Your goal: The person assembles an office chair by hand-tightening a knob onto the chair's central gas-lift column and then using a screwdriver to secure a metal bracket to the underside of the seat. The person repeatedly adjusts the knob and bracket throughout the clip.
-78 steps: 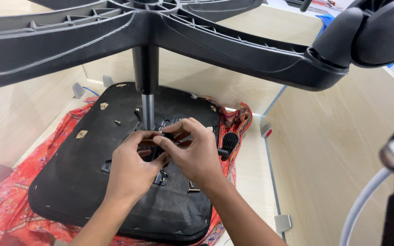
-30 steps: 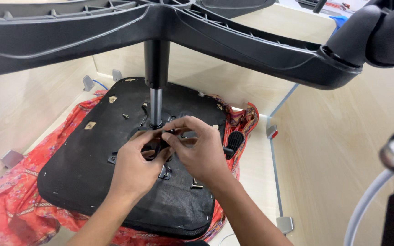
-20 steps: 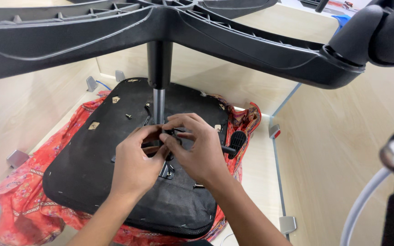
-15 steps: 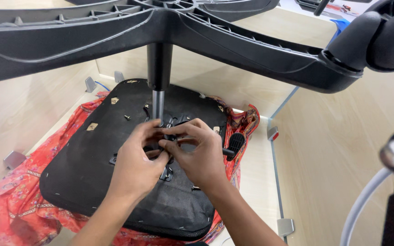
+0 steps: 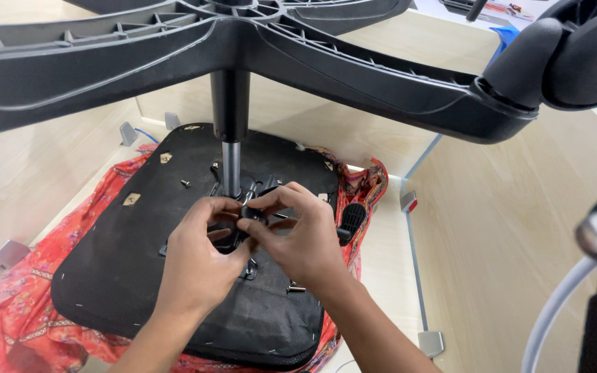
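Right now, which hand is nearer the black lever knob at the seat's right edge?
Right. The right hand lies just left of the lever knob; the left hand is farther left, beyond it.

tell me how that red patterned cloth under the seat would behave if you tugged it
The red cloth looks thin and floppy, since it lies in wrinkles. The upturned seat and chair base rest on it, so a tug would probably stretch or bunch it rather than slide it free.

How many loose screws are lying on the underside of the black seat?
2 in view: one small silver screw on the black seat underside, left of the metal column; another below the right hand. The hands may hide more.
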